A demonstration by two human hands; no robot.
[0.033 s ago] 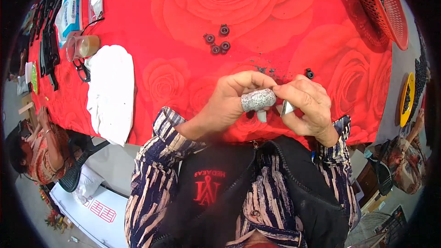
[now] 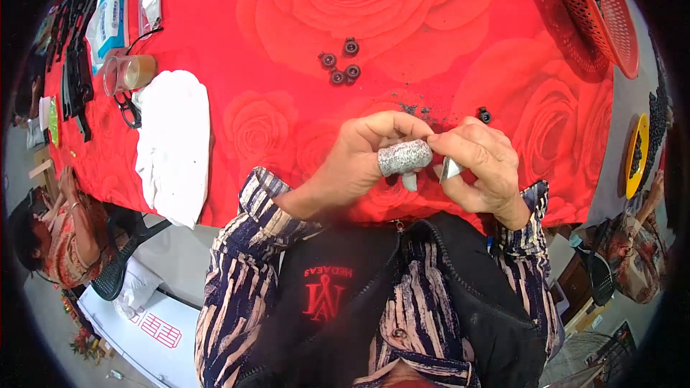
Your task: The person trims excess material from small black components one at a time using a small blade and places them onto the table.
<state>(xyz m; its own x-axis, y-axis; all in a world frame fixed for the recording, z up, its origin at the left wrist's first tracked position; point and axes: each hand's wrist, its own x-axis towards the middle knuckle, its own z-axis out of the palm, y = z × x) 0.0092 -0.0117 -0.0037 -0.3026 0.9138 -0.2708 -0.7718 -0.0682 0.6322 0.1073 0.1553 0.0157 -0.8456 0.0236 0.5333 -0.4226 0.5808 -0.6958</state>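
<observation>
My left hand [image 2: 357, 158] is closed over the red cloth, its thumb tip meeting my right fingertips. A grey speckled wrap [image 2: 404, 157] covers one of its fingers, and a white wrapped tip [image 2: 410, 182] shows below. Whatever small thing sits at the meeting fingertips is too hidden to name. My right hand [image 2: 483, 165] is closed around a small shiny metal blade [image 2: 451, 168], mostly hidden by the fingers. Just beyond the right hand lies a small black ring-shaped part [image 2: 484, 115]. Several similar black parts [image 2: 338, 77] are grouped farther off, left of centre.
Dark crumbs [image 2: 410, 108] lie beyond my hands. At left are a white cloth [image 2: 174, 147], a plastic cup [image 2: 136, 72], glasses [image 2: 129, 111] and black strips [image 2: 75, 86]. A red basket [image 2: 611, 21] stands far right, near a yellow tray [image 2: 635, 172]. People sit at both sides.
</observation>
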